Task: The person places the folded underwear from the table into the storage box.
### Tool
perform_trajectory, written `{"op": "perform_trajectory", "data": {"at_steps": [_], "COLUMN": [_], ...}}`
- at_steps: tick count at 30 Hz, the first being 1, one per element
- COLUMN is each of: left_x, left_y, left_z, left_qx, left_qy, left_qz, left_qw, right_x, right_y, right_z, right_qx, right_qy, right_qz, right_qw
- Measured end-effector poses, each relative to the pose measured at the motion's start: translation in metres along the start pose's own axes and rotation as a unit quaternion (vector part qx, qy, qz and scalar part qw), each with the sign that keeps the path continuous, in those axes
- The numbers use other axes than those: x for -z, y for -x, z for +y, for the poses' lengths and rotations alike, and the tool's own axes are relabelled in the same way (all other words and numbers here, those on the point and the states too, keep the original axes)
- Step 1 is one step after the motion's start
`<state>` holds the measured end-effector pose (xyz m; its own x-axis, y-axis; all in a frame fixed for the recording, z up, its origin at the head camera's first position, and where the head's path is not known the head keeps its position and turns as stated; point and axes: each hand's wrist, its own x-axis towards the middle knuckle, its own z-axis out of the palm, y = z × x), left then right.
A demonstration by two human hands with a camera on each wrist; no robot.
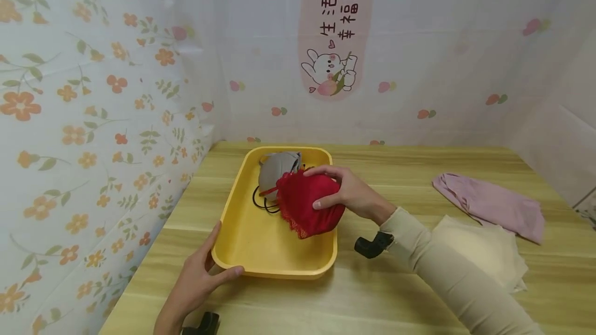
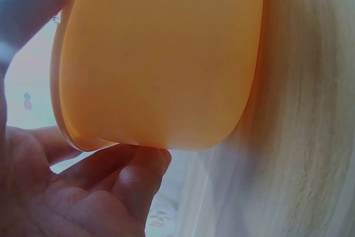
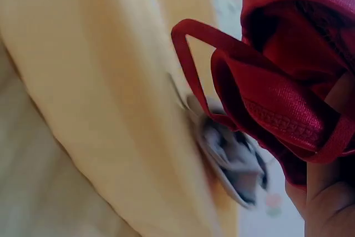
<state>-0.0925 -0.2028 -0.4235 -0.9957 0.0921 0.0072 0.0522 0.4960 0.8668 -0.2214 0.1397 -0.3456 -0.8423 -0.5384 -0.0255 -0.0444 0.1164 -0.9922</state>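
Note:
A yellow plastic basin (image 1: 265,247) stands on the wooden table. My left hand (image 1: 195,278) holds its near left corner from outside, thumb along the front and fingers against the left side. In the left wrist view, fingertips press on the basin wall (image 2: 161,59). My right hand (image 1: 351,193) grips a red lace-trimmed bra (image 1: 307,203) over the basin's right half, thumb on the near face. A strap loop of the red bra (image 3: 272,92) hangs free in the right wrist view. Behind it, a grey bra (image 1: 277,172) lies at the basin's far end, partly covered.
To the right on the table lies a folded mauve cloth (image 1: 493,203). A cream cloth (image 1: 484,252) is nearer, partly behind my right sleeve (image 1: 447,262). Thin black cords (image 1: 265,206) lie in the basin by the grey bra. A patterned curtain (image 1: 400,92) hangs behind the table.

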Motion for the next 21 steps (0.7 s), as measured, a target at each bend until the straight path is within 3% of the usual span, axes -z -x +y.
{"op": "perform_trajectory", "data": {"at_steps": [9,21], "left_x": [0.001,-0.001], "left_y": [-0.001,-0.001], "left_z": [0.004,0.004], "left_qx": [0.017,0.02], "left_qy": [0.001,-0.001], "left_qz": [-0.002,0.0], "left_qw": [0.9998,0.9998], "right_x": [-0.033,-0.055], "right_y": [-0.005,-0.01], "right_z": [0.015,0.027], "right_qx": [-0.018,-0.001], "right_qy": [0.052,0.187], "right_qz": [-0.07,-0.129], "right_qw": [0.996,0.974]}}
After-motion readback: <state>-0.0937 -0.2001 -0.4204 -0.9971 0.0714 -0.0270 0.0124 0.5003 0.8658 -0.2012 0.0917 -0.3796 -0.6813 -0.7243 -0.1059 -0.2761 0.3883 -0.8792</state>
